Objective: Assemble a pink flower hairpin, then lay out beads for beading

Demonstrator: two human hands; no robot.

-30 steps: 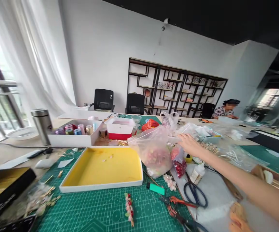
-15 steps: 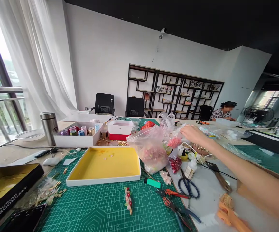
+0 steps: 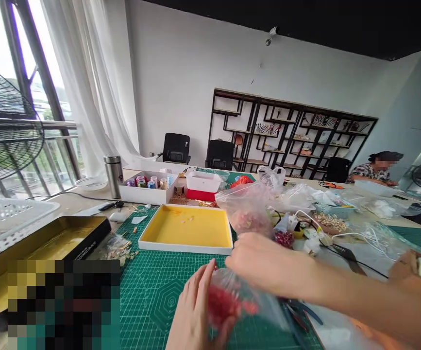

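Note:
A clear plastic bag (image 3: pixel 228 304) with coral-red pieces inside hangs low over the green cutting mat, blurred by motion. My left hand (image 3: pixel 192 306) is closed round its left side, thumb at the bottom. At its upper edge my right hand (image 3: pixel 256 257) is closed, with the fingertips mostly hidden. Just behind my right hand stand a bigger zip bag (image 3: pixel 248 214) of pinkish pieces and a small bag of dark red beads (image 3: pixel 283 238). Blue-handled pliers (image 3: pixel 301 311) lie partly hidden beneath my right forearm.
Ahead is a yellow-lined white tray (image 3: pixel 186 228). A white box of coloured spools (image 3: pixel 146 194) and a steel flask (image 3: pixel 113 177) are behind it. A black-and-gold box (image 3: pixel 46 243) sits left, a cardboard box (image 3: pixel 414 277) right. A person (image 3: pixel 376 167) sits at the far right.
My right hand has brought the bag of coral-red pieces from the pile back toward me. My left hand has come into view, closed on it. The view has turned left.

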